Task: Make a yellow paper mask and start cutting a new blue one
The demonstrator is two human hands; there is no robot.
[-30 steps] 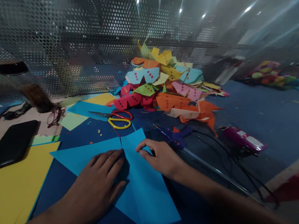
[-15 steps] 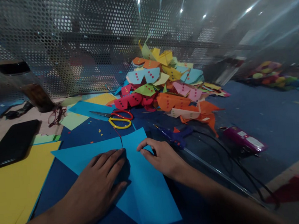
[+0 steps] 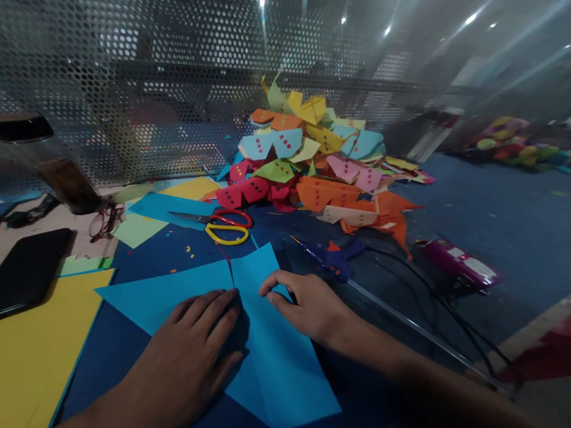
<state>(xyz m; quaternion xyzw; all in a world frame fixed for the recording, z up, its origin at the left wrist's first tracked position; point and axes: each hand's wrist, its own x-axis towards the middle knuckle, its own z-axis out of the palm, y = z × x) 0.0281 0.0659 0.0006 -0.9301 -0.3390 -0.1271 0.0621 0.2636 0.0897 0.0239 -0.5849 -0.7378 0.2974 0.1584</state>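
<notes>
A blue sheet of paper (image 3: 274, 368) lies in front of me, with a slit running in from its far edge and a crease down its middle. My left hand (image 3: 197, 348) is spread flat on its left part, fingertips beside the slit's inner end. Over the right edge of the sheet rests my right hand (image 3: 311, 305), its index finger and thumb bent with a gap between them; nothing shows in it. Just beyond the paper are scissors (image 3: 227, 234) with one red and one yellow handle. A blue glue gun (image 3: 337, 261) with a clear glue stick lies to the right.
Folded paper shapes with small coloured squares form a heap (image 3: 305, 162) by the perforated metal screen (image 3: 169, 84). On the left are a phone (image 3: 23, 273), yellow paper (image 3: 33, 356), a bottle (image 3: 65, 180) and eyeglasses (image 3: 104, 223). A purple device (image 3: 460, 265) and black cables (image 3: 440, 300) sit right.
The whole view has shifted slightly. Both hands keep nearly the same pose and place on the blue paper.
</notes>
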